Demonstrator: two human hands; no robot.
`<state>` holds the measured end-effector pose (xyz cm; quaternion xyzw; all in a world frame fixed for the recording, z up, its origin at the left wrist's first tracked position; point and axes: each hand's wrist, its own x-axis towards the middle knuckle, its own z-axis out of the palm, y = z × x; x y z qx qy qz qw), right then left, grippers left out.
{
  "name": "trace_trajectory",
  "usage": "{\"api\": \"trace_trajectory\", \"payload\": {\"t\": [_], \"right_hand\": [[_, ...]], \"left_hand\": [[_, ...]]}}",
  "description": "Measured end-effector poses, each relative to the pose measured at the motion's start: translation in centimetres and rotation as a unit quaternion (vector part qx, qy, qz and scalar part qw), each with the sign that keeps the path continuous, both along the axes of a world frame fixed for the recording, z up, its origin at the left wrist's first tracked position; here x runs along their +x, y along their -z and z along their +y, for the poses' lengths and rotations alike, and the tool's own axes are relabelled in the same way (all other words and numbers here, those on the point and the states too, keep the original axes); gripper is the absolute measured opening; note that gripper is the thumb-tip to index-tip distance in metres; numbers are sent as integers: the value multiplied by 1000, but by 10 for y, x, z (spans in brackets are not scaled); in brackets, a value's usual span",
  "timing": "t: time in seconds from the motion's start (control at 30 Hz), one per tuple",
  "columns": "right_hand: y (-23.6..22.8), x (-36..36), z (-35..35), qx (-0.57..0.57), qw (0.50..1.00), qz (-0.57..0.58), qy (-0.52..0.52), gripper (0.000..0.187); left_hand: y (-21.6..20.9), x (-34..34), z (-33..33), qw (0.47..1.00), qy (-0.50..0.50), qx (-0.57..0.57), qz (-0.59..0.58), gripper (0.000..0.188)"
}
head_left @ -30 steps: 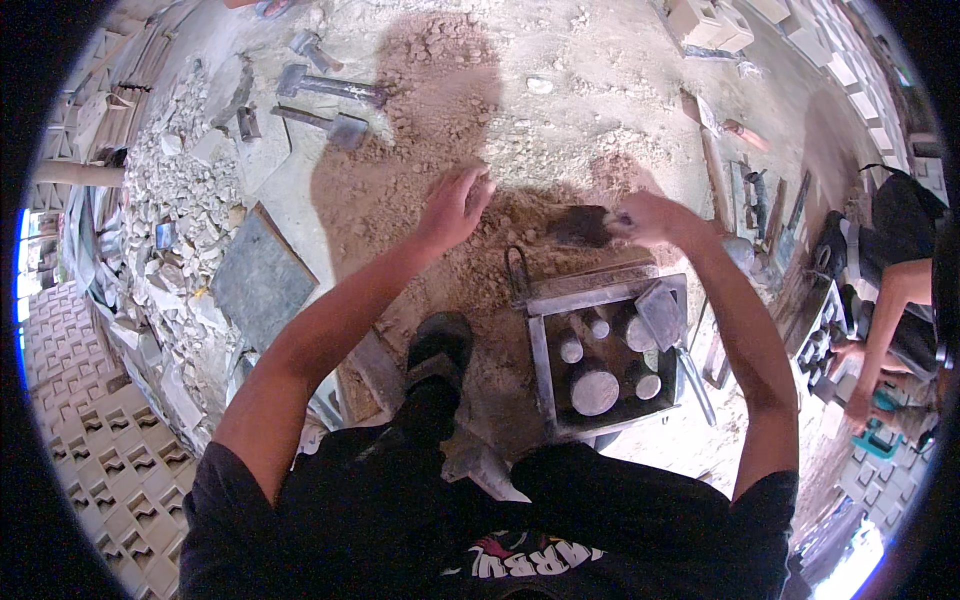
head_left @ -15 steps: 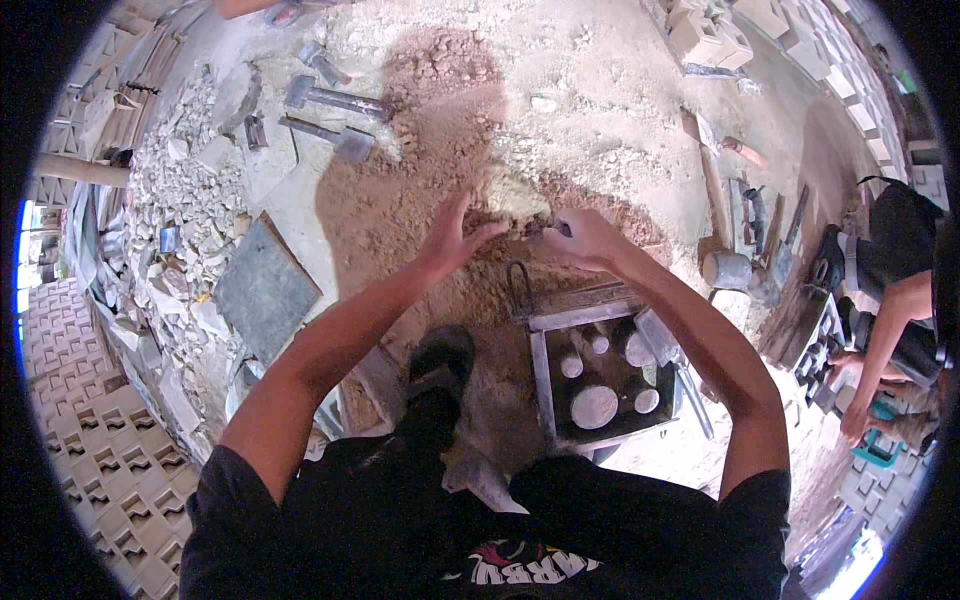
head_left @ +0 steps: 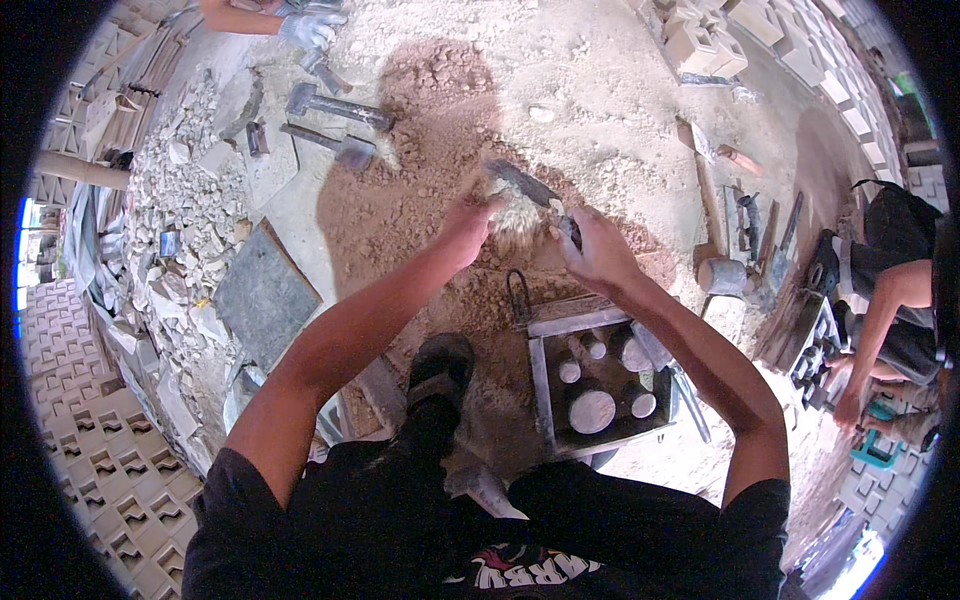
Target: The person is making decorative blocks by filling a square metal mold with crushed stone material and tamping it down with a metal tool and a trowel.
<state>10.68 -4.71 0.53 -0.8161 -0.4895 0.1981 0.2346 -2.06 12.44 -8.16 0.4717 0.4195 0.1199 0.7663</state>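
Note:
My right hand (head_left: 603,252) is closed round the handle of a dark flat-bladed tool, which looks like a trowel (head_left: 527,184). Its blade slants up and left over the heap of sandy soil (head_left: 395,200). Beside the blade is my left hand (head_left: 468,228), its fingers bent toward the tool and smeared by motion. Pale loose sand (head_left: 515,215) is blurred under the blade, between both hands. Just below my right forearm sits a square metal-framed mould (head_left: 541,385) with several round pale-topped posts (head_left: 592,411) inside. A metal loop handle (head_left: 518,293) rises at its far left corner.
Hammers (head_left: 340,106) lie at the upper left, near a co-worker's gloved hand (head_left: 308,30). A grey slab (head_left: 265,292) leans by rubble on the left. A mallet (head_left: 722,277) lies right; another person's arm (head_left: 880,330) works beyond. Stacked blocks (head_left: 125,450) stand lower left.
My right hand has turned the tool so its blade now shows above the sand. My left hand has bent its fingers in toward it. The gloved hand has come further into view.

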Motion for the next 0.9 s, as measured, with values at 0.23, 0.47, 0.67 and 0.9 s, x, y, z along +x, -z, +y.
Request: {"api": "trace_trajectory", "payload": {"t": [0.23,0.47,0.67,0.9], "right_hand": [[12,20,-8,-22,998,19,50,30],[9,20,-6,-16,995,53,87,26],[25,33,-21,-22,996,17,80,25],[35,37,-15,18,998,-4,56,24]], "left_hand": [[-7,0,13,974,138,109,142,33],[43,7,28,994,23,93,42,41],[0,7,25,986,165,11,7,33],[11,8,22,993,72,-28,-89,26]]}}
